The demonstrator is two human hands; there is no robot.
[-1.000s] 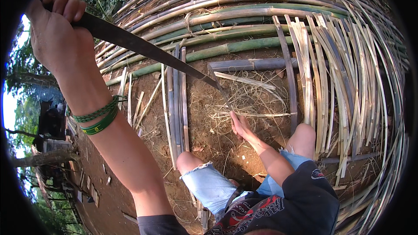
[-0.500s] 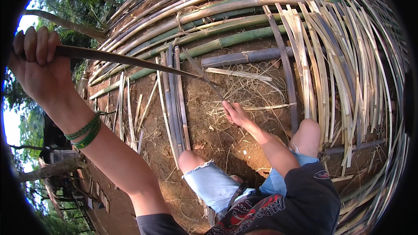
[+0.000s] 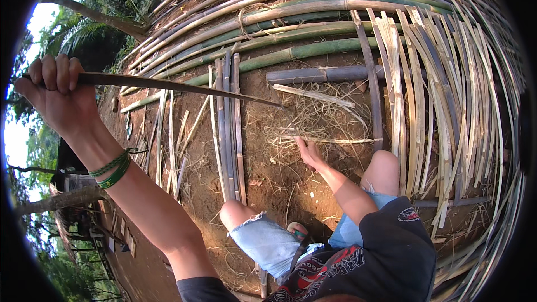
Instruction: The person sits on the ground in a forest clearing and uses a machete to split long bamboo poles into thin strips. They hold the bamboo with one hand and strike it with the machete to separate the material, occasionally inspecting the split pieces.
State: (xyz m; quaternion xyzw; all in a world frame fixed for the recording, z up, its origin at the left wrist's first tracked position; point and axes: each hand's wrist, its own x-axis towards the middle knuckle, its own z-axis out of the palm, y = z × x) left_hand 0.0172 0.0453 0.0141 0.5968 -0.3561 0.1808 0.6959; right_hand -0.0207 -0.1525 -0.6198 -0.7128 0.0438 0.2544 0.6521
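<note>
My left hand [image 3: 59, 84], raised at the far left, is closed around one end of a long dark bamboo strip [image 3: 179, 85]. The strip slants rightward and down, its far tip above the ground in the middle. Lower, between the knees, my right hand [image 3: 309, 154] is closed on a thin dark knife [image 3: 294, 130]. Only a short bit of its blade shows now, pointing away from me. Knife and strip look apart. Under both lie tangled pale shavings [image 3: 330, 114] and a pale split piece of bamboo [image 3: 313, 95] on the dirt.
Long bamboo poles [image 3: 302, 51] lie across the far side. Many split bamboo slats [image 3: 417, 100] are spread at the right, near my knee. Dark slats [image 3: 227, 128] lie left of the work spot, with thinner pieces [image 3: 161, 140] beyond. A dark pole [image 3: 319, 74] lies ahead.
My right hand has drawn back slightly toward me, and the knife no longer crosses the strip. The left hand has lowered a little, still holding the strip. The view has shifted slightly.
</note>
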